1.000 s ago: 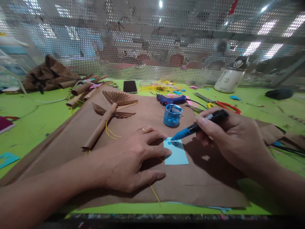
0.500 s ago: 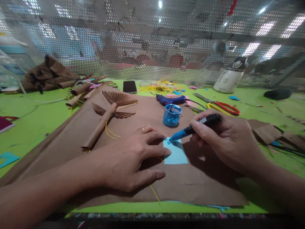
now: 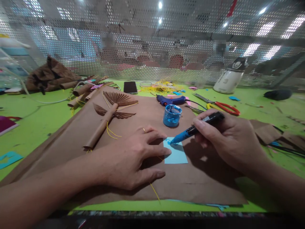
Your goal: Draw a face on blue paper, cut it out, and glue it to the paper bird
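A small light-blue paper (image 3: 176, 155) lies on a large brown paper sheet (image 3: 205, 190), with blue marks near its top edge. My right hand (image 3: 221, 136) grips a blue-and-black marker (image 3: 188, 132), whose tip touches the light-blue paper. Fingers spread, my left hand (image 3: 138, 156) lies flat with two fingertips on that paper's left edge. Just behind the paper stands a blue-stained jar (image 3: 172, 115). A rolled brown paper figure with pleated wings (image 3: 102, 127) lies beyond my left hand.
Behind the jar lie a blue glue gun (image 3: 170, 100) and red-and-yellow scissors (image 3: 224, 107). A phone (image 3: 130, 87), yellow strands (image 3: 162, 86) and a white bottle (image 3: 230, 78) sit along the back. Brown rolls (image 3: 82, 92) lie back left.
The marker tip has shifted slightly down on the light-blue paper, and my right hand has moved a little to the right. My left hand stays in place.
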Demonstrator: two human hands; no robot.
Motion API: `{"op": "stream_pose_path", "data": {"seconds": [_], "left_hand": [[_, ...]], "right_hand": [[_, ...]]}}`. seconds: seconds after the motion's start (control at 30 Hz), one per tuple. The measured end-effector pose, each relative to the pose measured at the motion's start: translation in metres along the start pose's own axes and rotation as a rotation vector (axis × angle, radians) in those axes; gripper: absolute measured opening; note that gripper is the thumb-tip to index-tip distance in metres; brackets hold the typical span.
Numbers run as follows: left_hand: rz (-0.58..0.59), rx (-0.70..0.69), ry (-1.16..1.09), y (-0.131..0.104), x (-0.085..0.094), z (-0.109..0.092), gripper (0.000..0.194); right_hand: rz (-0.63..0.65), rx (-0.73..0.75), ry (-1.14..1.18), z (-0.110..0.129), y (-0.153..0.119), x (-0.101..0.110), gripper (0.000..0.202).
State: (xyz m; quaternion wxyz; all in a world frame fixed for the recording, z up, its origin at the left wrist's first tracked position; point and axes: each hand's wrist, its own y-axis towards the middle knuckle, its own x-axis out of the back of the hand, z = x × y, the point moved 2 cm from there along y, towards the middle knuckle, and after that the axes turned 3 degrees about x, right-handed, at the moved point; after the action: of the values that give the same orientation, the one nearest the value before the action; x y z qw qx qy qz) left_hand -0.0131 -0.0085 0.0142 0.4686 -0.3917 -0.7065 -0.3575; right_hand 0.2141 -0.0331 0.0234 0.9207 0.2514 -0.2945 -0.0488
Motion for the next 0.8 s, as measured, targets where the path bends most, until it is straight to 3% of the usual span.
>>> {"op": "stream_pose_path", "data": {"seconds": [0.23,0.5,0.63,0.8], "left_hand": [[-0.018,0.005,-0.002,-0.001,0.000,0.000,0.035],[0.007,0.008,0.021,-0.002,0.003,-0.002,0.033],[-0.049,-0.006,0.037,-0.004,0.002,-0.003,0.029],[-0.091,-0.043,0.062,-0.005,-0.002,-0.002,0.029]], "right_hand": [[-0.108,-0.014,0.057,0.000,0.001,0.001,0.024],[-0.403,-0.077,0.350,-0.013,0.024,0.020,0.020],[-0.353,-0.085,0.312,-0.013,0.045,0.020,0.026],[-0.193,-0.067,0.188,-0.011,0.066,0.003,0.031]]}}
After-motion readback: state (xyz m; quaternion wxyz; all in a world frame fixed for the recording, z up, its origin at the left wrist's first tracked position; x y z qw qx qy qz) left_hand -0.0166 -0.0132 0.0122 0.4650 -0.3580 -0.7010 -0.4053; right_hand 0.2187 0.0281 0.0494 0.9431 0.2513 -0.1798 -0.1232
